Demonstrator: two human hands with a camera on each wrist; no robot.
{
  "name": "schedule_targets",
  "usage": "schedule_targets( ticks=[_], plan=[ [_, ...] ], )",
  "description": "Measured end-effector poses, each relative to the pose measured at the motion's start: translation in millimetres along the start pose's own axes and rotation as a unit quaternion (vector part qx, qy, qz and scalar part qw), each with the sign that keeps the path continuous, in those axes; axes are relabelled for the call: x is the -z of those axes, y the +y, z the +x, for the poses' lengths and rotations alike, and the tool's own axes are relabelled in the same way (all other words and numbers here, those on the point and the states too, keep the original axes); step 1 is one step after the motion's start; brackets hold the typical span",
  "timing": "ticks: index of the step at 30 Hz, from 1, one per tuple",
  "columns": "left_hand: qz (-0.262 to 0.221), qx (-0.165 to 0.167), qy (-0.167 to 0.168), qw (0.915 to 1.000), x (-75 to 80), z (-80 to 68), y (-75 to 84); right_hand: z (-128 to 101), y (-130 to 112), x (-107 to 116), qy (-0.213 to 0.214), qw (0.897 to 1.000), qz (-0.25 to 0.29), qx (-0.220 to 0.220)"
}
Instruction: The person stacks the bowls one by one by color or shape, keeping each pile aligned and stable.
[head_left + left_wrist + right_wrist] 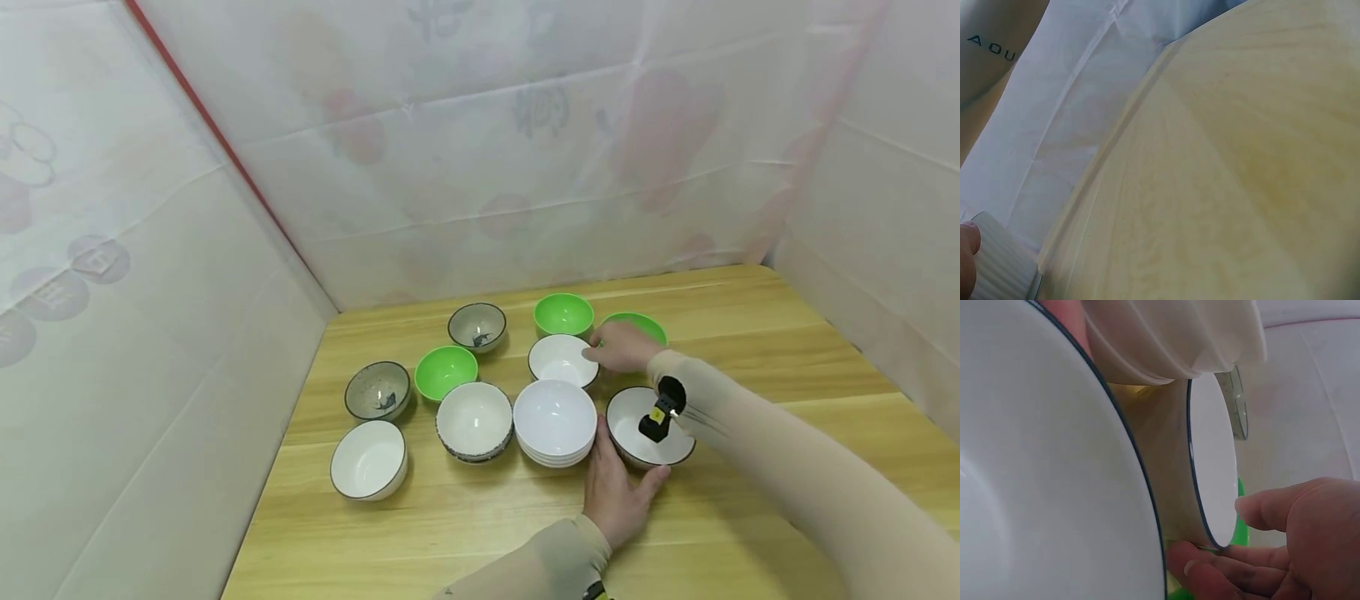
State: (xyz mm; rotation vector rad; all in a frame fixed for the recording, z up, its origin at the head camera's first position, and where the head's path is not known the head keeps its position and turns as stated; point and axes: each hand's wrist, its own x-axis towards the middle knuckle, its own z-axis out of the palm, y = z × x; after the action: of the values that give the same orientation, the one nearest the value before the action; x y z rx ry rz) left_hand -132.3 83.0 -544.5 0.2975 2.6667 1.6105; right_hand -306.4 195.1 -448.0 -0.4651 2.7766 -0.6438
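Nearest the head camera, a beige sleeve leads to the left hand, whose fingers are wrapped around the near side of a dark-rimmed white bowl standing on the bench.

From the left there stand a plain white bowl, a speckled grey bowl, a green bowl, a second speckled bowl, a white bowl with a patterned rim, a stack of ribbed white bowls and a second green bowl. A small dark-rimmed white bowl sits behind the stack. The right hand pinches its right rim, thumb on the inside and fingers under the edge, as the right wrist view shows. A third green bowl lies half hidden behind that hand.

Both held bowls sit just beside the stack, and the right forearm crosses over the near one. I judge that a lift of either could knock the stack or the green bowl behind, and that a thin rim pinch could let smooth glaze slip.
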Motion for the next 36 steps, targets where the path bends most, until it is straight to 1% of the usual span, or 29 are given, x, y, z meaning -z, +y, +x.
schedule_targets(
  ticks=[7, 13, 16, 19, 24, 30, 36],
  plan=[
    [0.0, -0.004, -0.001, 1.0, -0.7, -0.4, 0.2, 3, 5, -9, -0.011, 1.0, 0.023, -0.005],
    [-0.002, -0.001, -0.004, 1.0, -0.4, -0.4, -0.2, 6, 5, -14, -0.024, 0.999, 0.04, -0.026],
    [-0.003, 0.003, -0.004, 1.0, -0.4, -0.5, -0.5, 7, 5, -17, -0.023, 0.998, 0.044, -0.033],
    [-0.005, 0.005, -0.006, 1.0, 0.0, -0.5, -0.8, 9, 6, -20, -0.02, 0.998, 0.045, -0.045],
    [-0.008, 0.008, -0.014, 0.9998, 1.0, 0.1, -0.3, 12, 8, -22, -0.017, 0.998, 0.041, -0.049],
    [-0.012, 0.01, -0.023, 0.9996, 2.6, 1.2, 0.4, 14, 11, -23, -0.003, 0.999, 0.031, -0.042],
    [-0.011, 0.009, -0.02, 0.9997, 0.5, 0.8, -0.3, 13, 15, -26, 0.018, 0.999, 0.029, -0.032]
  ],
)
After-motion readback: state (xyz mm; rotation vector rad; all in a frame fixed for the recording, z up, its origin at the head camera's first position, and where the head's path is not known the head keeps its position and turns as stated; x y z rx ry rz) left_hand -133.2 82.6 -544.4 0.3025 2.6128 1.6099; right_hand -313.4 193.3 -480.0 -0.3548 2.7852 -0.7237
